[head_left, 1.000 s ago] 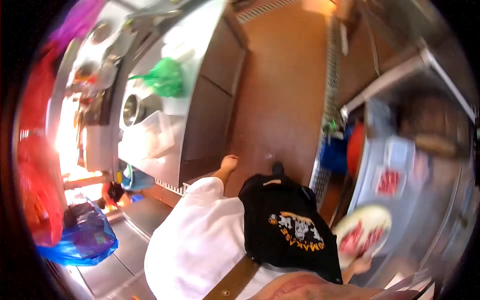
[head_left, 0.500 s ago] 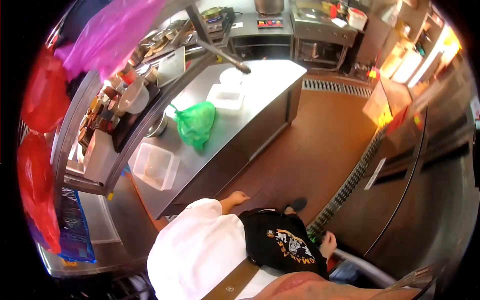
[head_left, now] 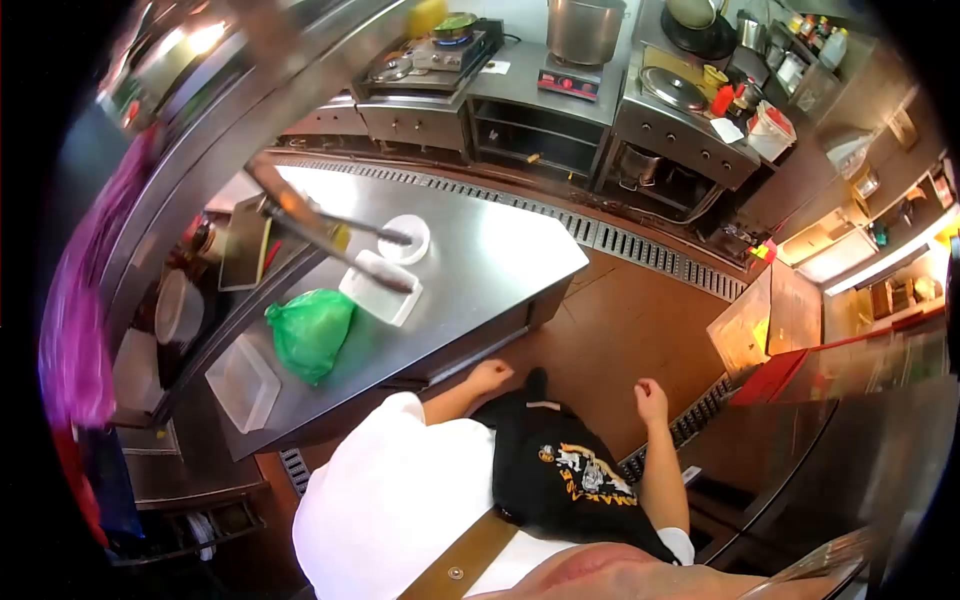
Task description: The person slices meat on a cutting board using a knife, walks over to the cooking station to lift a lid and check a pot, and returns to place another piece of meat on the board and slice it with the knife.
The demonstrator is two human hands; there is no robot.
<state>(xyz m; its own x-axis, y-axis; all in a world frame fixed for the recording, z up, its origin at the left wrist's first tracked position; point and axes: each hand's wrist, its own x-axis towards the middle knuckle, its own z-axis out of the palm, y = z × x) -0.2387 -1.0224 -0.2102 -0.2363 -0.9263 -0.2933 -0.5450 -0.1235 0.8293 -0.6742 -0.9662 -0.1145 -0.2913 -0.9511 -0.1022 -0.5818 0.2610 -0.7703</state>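
Observation:
My left hand [head_left: 490, 375] hangs beside the near edge of the steel counter [head_left: 465, 255], its fingers loosely curled and nothing visible in them. Over the brown floor, my right hand [head_left: 650, 398] is held out in front of the black apron [head_left: 570, 475], also with curled fingers and no object showing. On the counter lie a tied green bag [head_left: 312, 333], a white rectangular tray [head_left: 381, 290], a round white container [head_left: 404, 238] and a clear plastic tub [head_left: 243, 383]. Neither hand touches these things.
Two long utensils [head_left: 345, 245] jut over the counter from the shelf frame [head_left: 190, 150]. Beyond a floor grate [head_left: 620, 242] stand a large pot [head_left: 585, 30] and a stove [head_left: 680, 135]. A cardboard box [head_left: 768, 315] stands at right. Purple plastic [head_left: 85, 310] hangs at left.
The view has swung toward the counter and stoves. My right hand has left the plate of meat, now out of view, and moved forward. My left hand stays low by the counter.

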